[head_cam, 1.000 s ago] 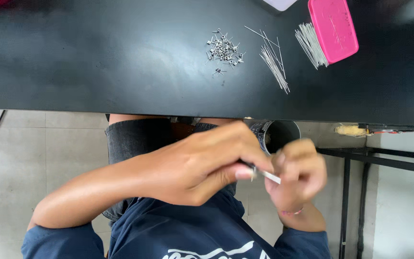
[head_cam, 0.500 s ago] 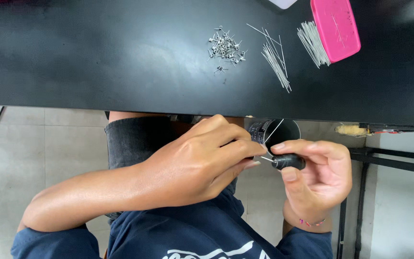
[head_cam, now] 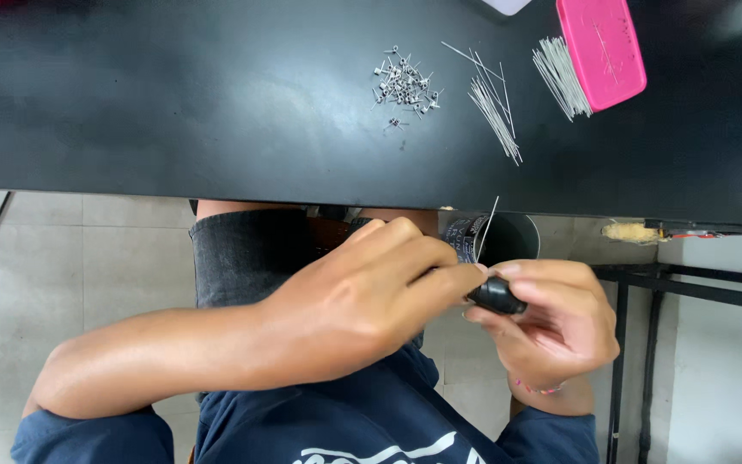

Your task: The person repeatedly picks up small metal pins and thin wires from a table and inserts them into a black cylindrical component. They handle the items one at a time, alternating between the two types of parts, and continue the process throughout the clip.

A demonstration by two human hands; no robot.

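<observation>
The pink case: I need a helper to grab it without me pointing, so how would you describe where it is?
Look at the black table, far right corner. The pink case lies flat there beside a bundle of thin wires. It is the only coloured thing among grey metal bits.

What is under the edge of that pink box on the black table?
The pink box overlaps one end of a fanned bundle of thin metal wires; their free ends spread over the black table. Anything else beneath the box is covered.

A pink case [head_cam: 603, 51] lies on the black table [head_cam: 173, 112].
</observation>
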